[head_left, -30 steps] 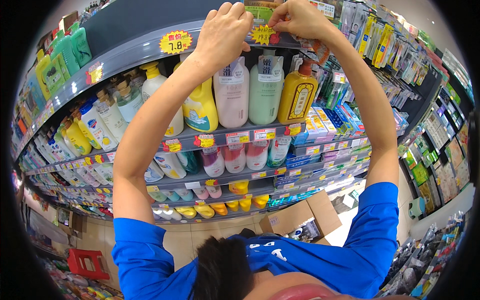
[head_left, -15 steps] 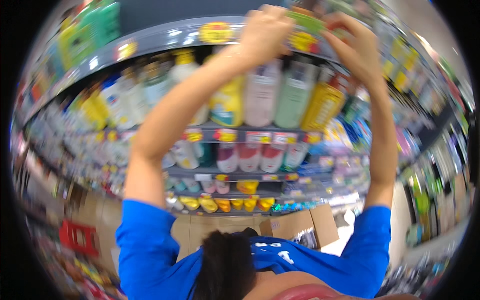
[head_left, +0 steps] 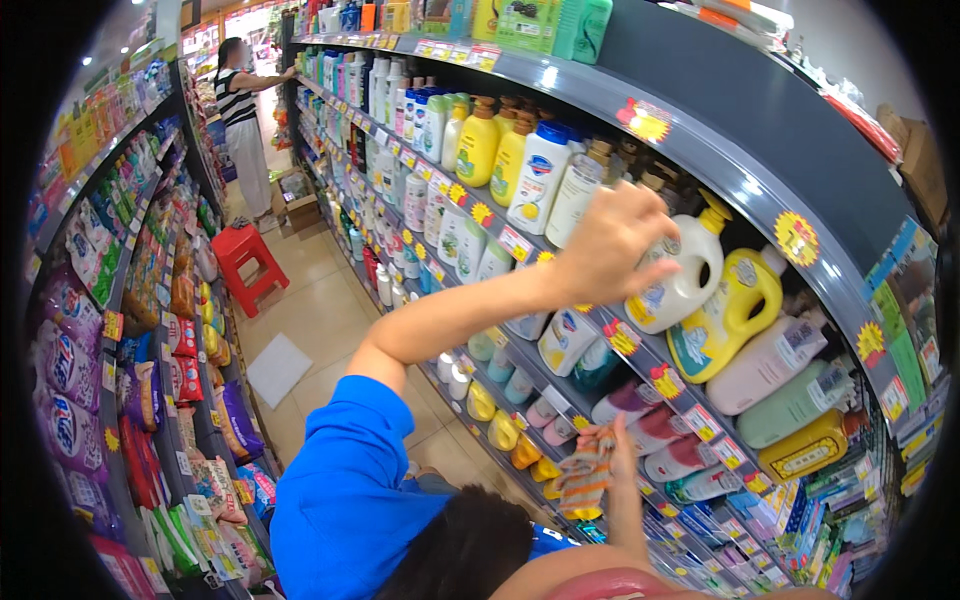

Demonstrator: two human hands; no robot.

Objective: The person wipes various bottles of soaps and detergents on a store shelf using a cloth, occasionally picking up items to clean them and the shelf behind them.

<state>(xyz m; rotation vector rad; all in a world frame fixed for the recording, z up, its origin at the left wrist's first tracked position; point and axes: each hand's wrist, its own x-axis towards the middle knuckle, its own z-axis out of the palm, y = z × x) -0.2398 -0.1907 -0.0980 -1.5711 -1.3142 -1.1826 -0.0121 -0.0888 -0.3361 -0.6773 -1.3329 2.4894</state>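
Far left of the white jug (head_left: 690, 275), racks of packets (head_left: 70, 380) line the aisle. Up the aisle from the jug, another person in a striped top (head_left: 240, 110) reaches into the shelves, with a red stool (head_left: 243, 262) on the floor nearer.

Below and left of the jug, the right hand (head_left: 622, 455) is clenched on a striped cloth (head_left: 585, 478). The cloth hangs in front of the lower bottle rows and rests on no shelf that I can see.

The left hand (head_left: 610, 245) is raised just left of the jug, fingers spread and loose, grasping nothing. Whether the fingertips touch the jug cannot be told.

Right of the jug stand a yellow jug (head_left: 725, 320) and then a pink bottle (head_left: 765, 360), all upright in line on the shelf (head_left: 700, 130).

As a judgement, the cloth work is paused: the cloth is in hand but off any surface, and no bottle is lifted out.

The right forearm is cut off at the lower edge, the cloth hides most of that hand's fingers, and the shelf ends blur toward the rim.
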